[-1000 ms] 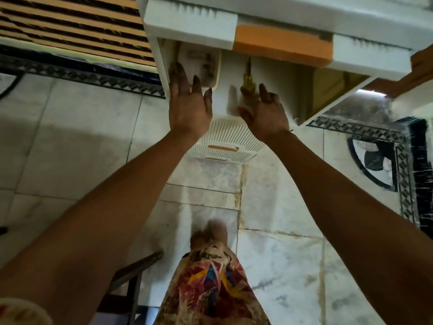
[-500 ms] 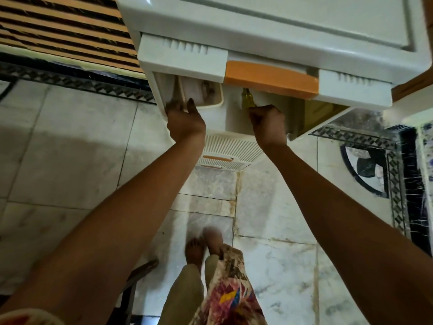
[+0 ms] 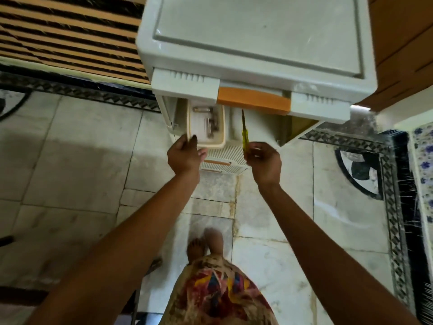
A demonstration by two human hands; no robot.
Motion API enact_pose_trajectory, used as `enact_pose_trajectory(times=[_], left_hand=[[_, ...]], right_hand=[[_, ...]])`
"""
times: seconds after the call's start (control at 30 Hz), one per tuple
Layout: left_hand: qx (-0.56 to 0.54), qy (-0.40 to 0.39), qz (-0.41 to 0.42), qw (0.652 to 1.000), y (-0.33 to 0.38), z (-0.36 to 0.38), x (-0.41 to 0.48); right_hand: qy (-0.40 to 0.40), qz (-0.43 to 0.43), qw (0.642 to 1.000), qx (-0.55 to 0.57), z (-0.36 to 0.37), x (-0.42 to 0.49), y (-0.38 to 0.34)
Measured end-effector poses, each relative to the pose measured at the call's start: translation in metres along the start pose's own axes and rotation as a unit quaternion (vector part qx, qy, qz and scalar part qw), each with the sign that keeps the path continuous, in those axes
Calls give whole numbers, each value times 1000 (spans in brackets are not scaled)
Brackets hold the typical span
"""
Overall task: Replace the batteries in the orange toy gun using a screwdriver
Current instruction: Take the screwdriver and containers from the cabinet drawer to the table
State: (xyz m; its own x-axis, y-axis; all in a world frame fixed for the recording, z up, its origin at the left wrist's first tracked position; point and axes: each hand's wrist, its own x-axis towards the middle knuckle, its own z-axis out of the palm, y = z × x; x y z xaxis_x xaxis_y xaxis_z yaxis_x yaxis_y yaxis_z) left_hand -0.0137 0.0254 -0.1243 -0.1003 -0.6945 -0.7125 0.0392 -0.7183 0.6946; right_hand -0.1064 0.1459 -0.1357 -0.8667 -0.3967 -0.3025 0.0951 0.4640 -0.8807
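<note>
A white plastic drawer cabinet (image 3: 255, 50) stands ahead with one drawer (image 3: 260, 127) pulled out below an orange handle (image 3: 253, 100). My left hand (image 3: 185, 156) grips the near edge of a small cream tray (image 3: 207, 124) that holds several batteries (image 3: 206, 113). My right hand (image 3: 264, 163) holds a screwdriver (image 3: 244, 132) with a yellow see-through handle, its shaft pointing up towards the orange handle. The orange toy gun is not in view.
A lower drawer front (image 3: 222, 160) with an orange grip juts out beneath my hands. Marble floor tiles (image 3: 70, 160) spread around, a striped mat (image 3: 65, 36) lies at the upper left, and my feet (image 3: 206, 245) stand below the cabinet.
Both hands drew back out of the drawer. The left one brought the cream tray of batteries with it, and the right one lifted out the yellow screwdriver. The camera tilted up over the cabinet top.
</note>
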Motion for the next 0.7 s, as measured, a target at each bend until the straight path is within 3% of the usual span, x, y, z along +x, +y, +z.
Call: enact_pose_trajectory(times=[0.13,0.3,0.5,0.7], left_hand=[[10,2,-4,1000,-8,-37,-49],[-10,-13,-35,999,-16,-90,-114],[22,-23,-55,998,-14,-131,-167],[41,-34,-23,998,2,-143,-189]], right_hand=[[-15,73,994,78,-23,-55,-5],[-30,111,993,31,-53,-123,-6],[-44,98,994,-7,-70,-182,-20],[-48,90,994,32,-74,-203,-45]])
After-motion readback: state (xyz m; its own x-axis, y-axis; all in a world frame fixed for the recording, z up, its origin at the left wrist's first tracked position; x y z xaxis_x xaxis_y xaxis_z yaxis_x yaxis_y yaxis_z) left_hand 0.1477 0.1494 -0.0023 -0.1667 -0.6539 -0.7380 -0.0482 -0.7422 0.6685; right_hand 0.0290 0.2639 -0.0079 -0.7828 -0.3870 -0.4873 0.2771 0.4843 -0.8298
